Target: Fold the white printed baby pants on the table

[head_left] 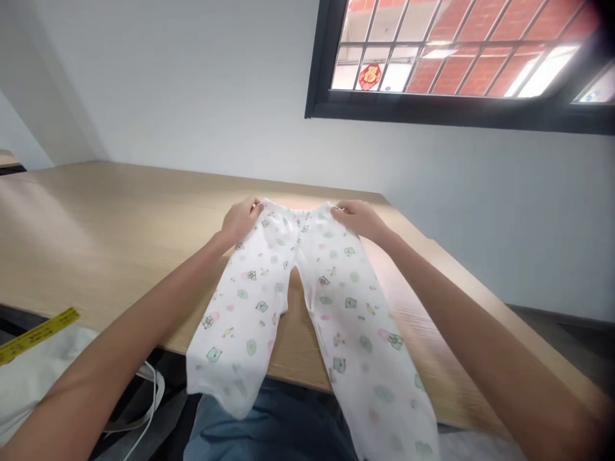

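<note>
A small pair of white baby pants (307, 301) with green and pink prints lies spread on the wooden table (110, 224), waistband away from me. Both legs hang over the near edge above my lap. My left hand (240, 219) pinches the left corner of the waistband, fingers closed on the cloth. At the right corner of the waistband, my right hand (358, 216) grips the cloth the same way. Both arms reach out straight over the pants.
A white wall runs behind the table, with a black-framed window (456, 57) at the upper right. A yellow measuring tape (36, 334) and white fabric with a strap (144, 397) sit at the lower left. The table's right edge slants down towards me.
</note>
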Motion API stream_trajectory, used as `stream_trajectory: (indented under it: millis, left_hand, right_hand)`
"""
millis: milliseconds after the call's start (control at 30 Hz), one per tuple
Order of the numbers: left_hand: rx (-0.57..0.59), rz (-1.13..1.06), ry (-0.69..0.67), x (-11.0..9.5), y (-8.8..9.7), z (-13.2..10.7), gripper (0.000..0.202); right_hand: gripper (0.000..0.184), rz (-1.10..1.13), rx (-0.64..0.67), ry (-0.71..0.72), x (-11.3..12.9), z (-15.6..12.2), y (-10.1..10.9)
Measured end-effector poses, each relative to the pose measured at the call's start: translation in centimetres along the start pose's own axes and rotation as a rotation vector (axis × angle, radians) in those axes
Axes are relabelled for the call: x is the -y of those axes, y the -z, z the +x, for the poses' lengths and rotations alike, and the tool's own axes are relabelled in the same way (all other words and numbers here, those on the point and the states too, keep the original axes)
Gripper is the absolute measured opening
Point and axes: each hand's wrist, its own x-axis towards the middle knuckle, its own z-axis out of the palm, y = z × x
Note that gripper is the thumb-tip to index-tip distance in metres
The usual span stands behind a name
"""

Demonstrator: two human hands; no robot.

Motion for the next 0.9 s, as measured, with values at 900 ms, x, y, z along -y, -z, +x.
stream_trajectory:
  millis: [900]
  left_hand:
    - [0.93,-0.139,-0.871,-11.4,-5.5,-13.0,0.057]
  right_hand:
    - [0.051,0.056,0.553,0.251,-5.1,-2.6,-6.3]
